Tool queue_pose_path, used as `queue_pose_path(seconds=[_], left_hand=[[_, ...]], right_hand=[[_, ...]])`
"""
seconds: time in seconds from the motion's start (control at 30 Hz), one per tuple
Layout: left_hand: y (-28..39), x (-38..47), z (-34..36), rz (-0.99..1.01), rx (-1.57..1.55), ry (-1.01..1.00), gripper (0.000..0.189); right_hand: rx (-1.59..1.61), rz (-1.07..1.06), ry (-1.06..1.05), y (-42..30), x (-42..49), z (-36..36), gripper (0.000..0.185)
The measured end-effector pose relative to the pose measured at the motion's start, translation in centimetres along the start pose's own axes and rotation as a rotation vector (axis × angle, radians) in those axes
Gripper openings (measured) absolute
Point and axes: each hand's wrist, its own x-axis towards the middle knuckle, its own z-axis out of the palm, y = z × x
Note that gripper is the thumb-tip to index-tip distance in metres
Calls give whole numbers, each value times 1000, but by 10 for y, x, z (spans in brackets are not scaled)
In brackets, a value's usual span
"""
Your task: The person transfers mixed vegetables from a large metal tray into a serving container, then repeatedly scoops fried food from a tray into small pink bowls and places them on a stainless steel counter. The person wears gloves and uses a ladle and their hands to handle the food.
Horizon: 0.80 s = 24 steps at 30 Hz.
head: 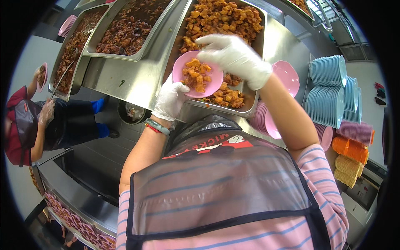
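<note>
My left hand (170, 100), in a clear-white disposable glove, grips a small pink plate (178, 72) by its near left edge. Golden-brown fried pieces (196, 76) lie heaped on it. Blurred by motion, my gloved right hand (234, 57) hovers over the plate's far right side with fingers apart; I see nothing held in it. Beneath both hands is a deep steel tray (265, 31). Its far part holds a large pile of the same fried food (223, 18), and a smaller heap (229, 97) lies at its near end, partly hidden by the plate.
Left stand steel trays of dark saucy food (125, 43) and mixed food (70, 56). A co-worker (28, 122) there holds a pink plate and a long-handled utensil. Right are stacked pink plates (265, 120), blue plates (326, 104) and orange dishes (350, 148). A bin (130, 112) sits on the floor.
</note>
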Motion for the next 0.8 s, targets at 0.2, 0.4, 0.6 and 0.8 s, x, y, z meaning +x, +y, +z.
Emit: queue_pose_path(seconds=[0.2,0.4,0.6,0.8], left_hand=[[6,-23,-13,23,-58,38,71],[5,-35,-18,47,-49,150,68],[4,-34,-20,66,-24,135,68],[0,-20,-12,6,-79,40,71]], right_hand=[[-540,311,-94,90,14,-2,42],[-636,313,-190,146,14,39,35],[20,390,-67,48,12,-12,25],[-312,-121,-235,2,7,19,41]])
